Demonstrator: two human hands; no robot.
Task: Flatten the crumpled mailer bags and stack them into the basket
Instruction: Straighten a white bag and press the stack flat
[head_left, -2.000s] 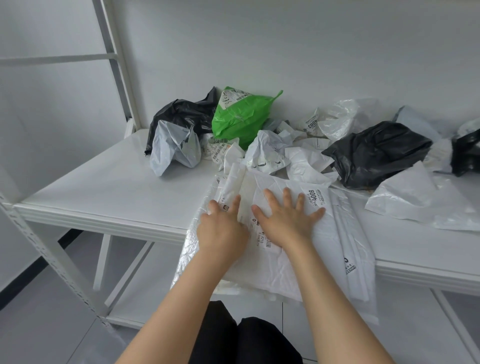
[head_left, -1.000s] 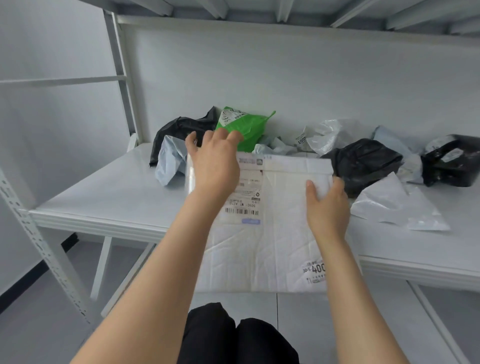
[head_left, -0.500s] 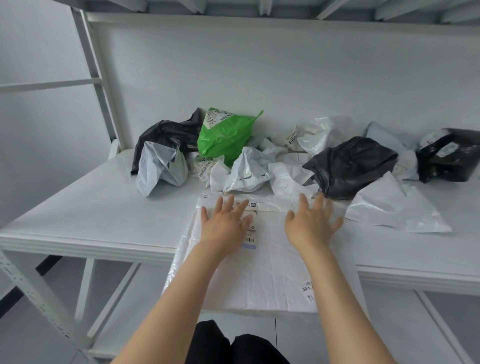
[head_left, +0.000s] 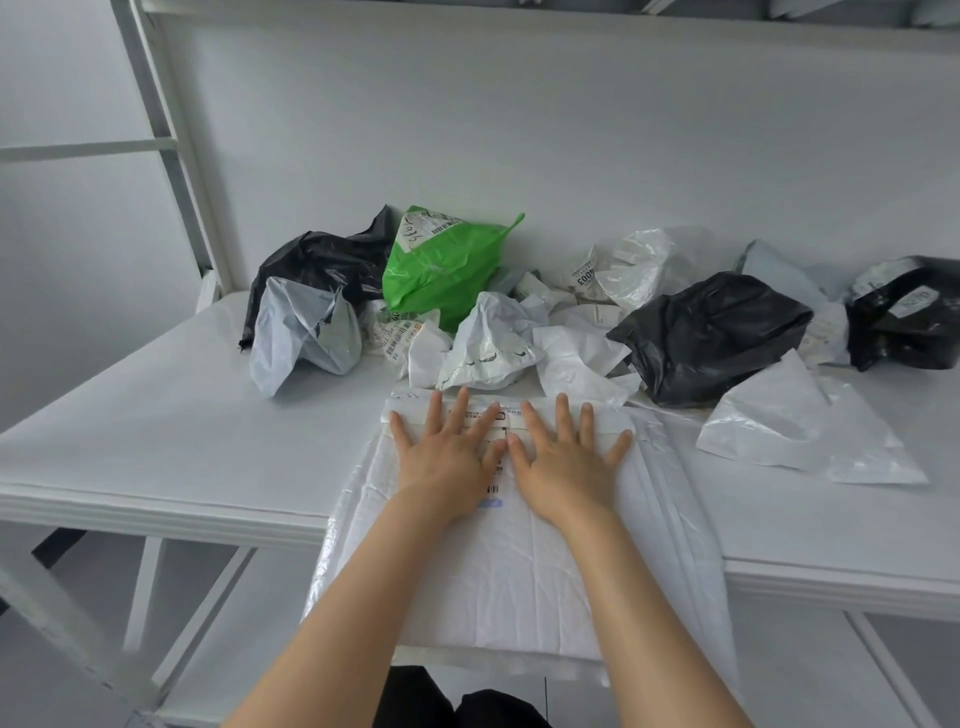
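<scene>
Your left hand (head_left: 447, 460) and right hand (head_left: 563, 465) both lie flat, fingers straight and spread. They press side by side on the far end of the white mailer (head_left: 498, 571), thumbs nearly touching, and neither grips anything. The mailer tops a small stack (head_left: 675, 499) of flattened bags at the front edge of the table (head_left: 156, 441), and the near half of that stack hangs past the edge over your lap. That overhang is the main risk: if you lift both palms at once, or sweep toward yourself too firmly, the slick plastic layers could slide over one another and the stack could slip to the floor. The clear bag (head_left: 337, 551) at the bottom, showing on the left, looks especially slippery. Pushing away from you could instead shove the mailer's far end into the pile (head_left: 488, 343) of crumpled bags just beyond your fingertips and crease it. As for containers, no basket shows anywhere, so you will likely have to turn to find it; hold the stack down with one hand while you do. The green bag (head_left: 441, 270) and black bag (head_left: 711, 332) in the pile look puffed, but you cannot tell whether anything is inside them.
</scene>
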